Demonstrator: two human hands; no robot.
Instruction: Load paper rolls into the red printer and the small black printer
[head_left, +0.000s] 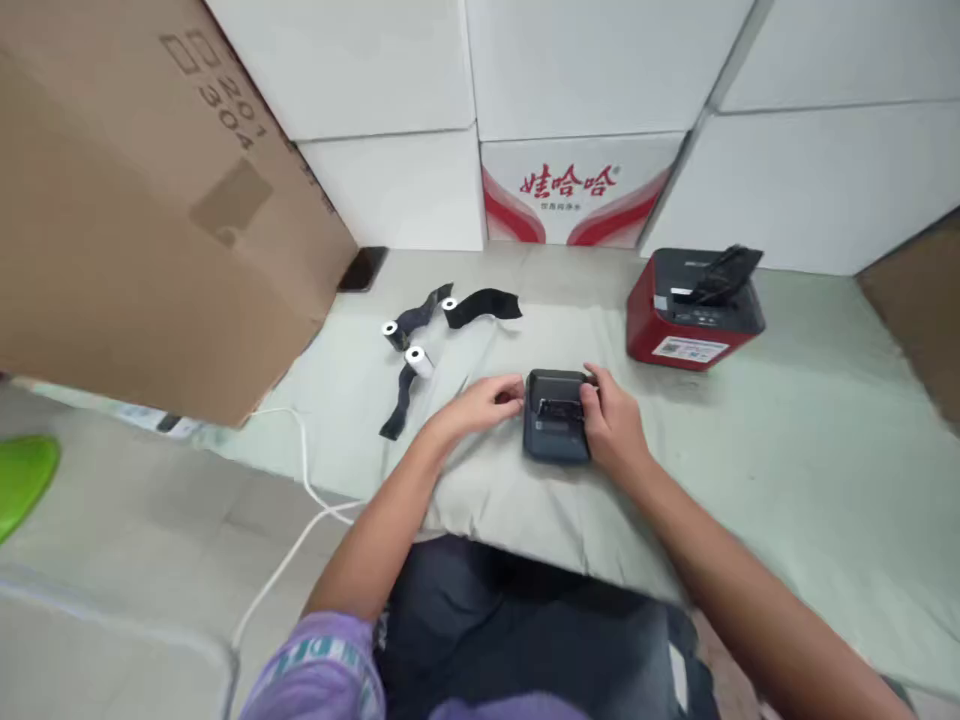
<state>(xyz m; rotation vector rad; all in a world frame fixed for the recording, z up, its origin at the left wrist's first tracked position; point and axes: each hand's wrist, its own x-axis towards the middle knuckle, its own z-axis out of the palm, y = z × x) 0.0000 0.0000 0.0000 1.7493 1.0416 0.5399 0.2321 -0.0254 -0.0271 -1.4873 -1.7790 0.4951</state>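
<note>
two bare forearms reach in over a lap in dark trousers, the left one with a purple sleeve at its near end. a white cable hangs at the near left, over a grey floor.

past the near edge of the cloth-covered counter, a compact dark printer sits between the hands, with a black strip across its top. the right hand is clamped on the printer's right side, thumb on top. the left hand is just beside its left side, fingers loosely curled, thumb and forefinger slightly apart; whether they touch the casing, i cannot tell.

farther left lie three small paper rolls, each with a black tail unrolled on the cloth. to the far right stands a boxy red-and-black printer, a black crumpled strip rising from its top and a white label on its near face.

at the far left, a smartphone lies beside a large brown cardboard carton. farthest, stacked white cartons form a wall, one bearing red chinese characters.
</note>
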